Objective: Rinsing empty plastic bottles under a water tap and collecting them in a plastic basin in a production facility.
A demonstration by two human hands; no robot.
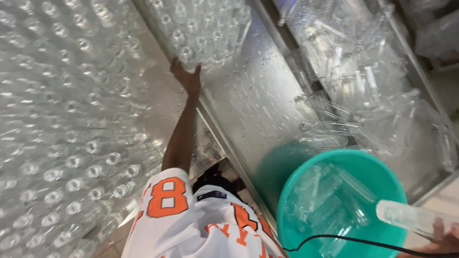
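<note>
Left arm stretched straight out, left hand (187, 76) open with fingers spread against a block of clear bottles (201, 28) far beyond the teal basin (334, 160); right hand (442, 239) grips a clear bottle (406, 216) at the basin's rim.

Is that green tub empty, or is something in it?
Not empty. The green tub holds several clear bottles lying on their sides; whether there is water too, cannot tell.

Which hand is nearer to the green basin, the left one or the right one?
The right hand: it holds a clear bottle at the green basin. The left hand reaches far ahead, at the upright bottles.
</note>
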